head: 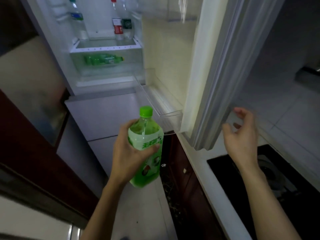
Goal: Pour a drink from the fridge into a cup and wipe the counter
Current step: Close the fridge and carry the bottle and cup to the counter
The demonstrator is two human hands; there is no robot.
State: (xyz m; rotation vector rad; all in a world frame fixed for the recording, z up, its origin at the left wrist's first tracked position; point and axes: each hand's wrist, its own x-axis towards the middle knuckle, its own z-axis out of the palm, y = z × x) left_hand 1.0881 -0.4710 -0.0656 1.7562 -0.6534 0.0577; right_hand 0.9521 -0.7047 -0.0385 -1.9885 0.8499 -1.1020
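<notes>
**Green drink bottle out of the fridge, free hand at the open door**

The left hand [128, 158] grips a green drink bottle [147, 135] around its upper body, fingers and thumb curled round the label. The bottle is upright with its green cap [146, 110] on top, so its long axis runs top to bottom. It is held left of the open fridge door [199, 66], just in front of the door's lowest shelf and clear of the fridge interior.

The right hand [240, 135] is on the other side of the door, just beside its outer lower edge. Its fingers are loosely curled and a little spread, holding nothing; blur hides whether any fingertip touches the door. This hand is plainly the nearer one to the door, so closing it likely falls to it, pushing leftward.

The door's lower corner hangs over a white counter [199, 163], where a black hob [277, 179] sits close by. No cup is in view
</notes>
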